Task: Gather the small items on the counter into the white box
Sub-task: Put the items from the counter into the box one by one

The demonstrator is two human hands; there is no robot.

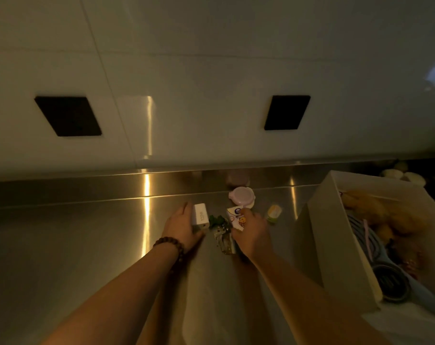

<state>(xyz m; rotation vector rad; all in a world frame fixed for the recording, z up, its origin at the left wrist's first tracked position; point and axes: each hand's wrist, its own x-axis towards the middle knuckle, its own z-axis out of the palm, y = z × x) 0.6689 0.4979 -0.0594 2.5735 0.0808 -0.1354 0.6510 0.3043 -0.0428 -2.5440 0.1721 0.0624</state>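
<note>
Charger (200,217) marked "120W" sits gripped in left hand (180,226).

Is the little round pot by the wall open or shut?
Shut. The round pot has its pale lid sitting flat on top, and nothing of its inside shows. It stands upright on the counter.

I am seeing the tall white cardboard box (336,245) sitting at the steel counter's (87,245) right edge, the round lidded plastic container (241,196) lying left of it, near the back edge.
</note>
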